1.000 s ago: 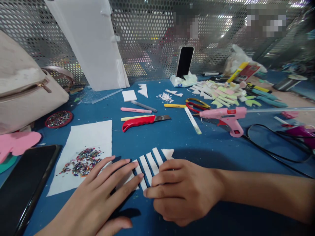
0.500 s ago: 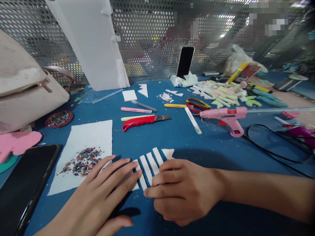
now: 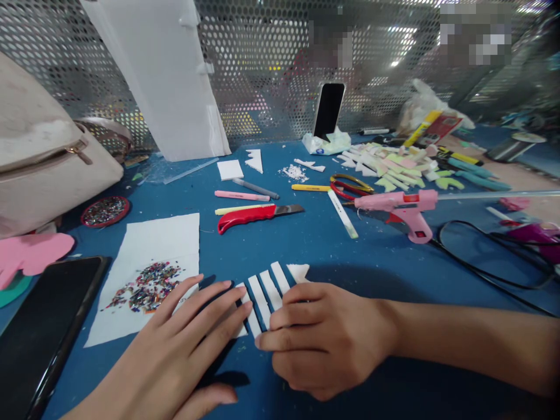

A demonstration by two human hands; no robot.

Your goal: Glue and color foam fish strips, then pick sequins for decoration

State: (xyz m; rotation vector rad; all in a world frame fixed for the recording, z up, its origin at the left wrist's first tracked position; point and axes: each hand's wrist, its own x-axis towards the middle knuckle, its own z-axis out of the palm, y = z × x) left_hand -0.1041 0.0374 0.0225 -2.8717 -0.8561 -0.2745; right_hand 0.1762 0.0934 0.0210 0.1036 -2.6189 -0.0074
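Note:
Several white strips (image 3: 261,296) lie side by side, slanted, on the blue table (image 3: 210,245). My left hand (image 3: 188,344) is spread flat, its fingertips touching the leftmost strip. Over the lower ends of the other strips rests my right hand (image 3: 319,341), its fingers curled together; what they may hold underneath is hidden. A white notched piece (image 3: 298,272) sticks out just above my right hand. Left of the strips, a white sheet (image 3: 175,239) bears a pile of small colourful bits (image 3: 155,286), close to my left fingertips.
Beyond the hands lie a red craft knife (image 3: 249,219) with its blade out, pens and scissors (image 3: 350,186). A pink glue gun (image 3: 411,207) with a black cable is at right. A dark phone (image 3: 48,332) and a bag (image 3: 52,146) stand left; another phone (image 3: 330,111) leans behind.

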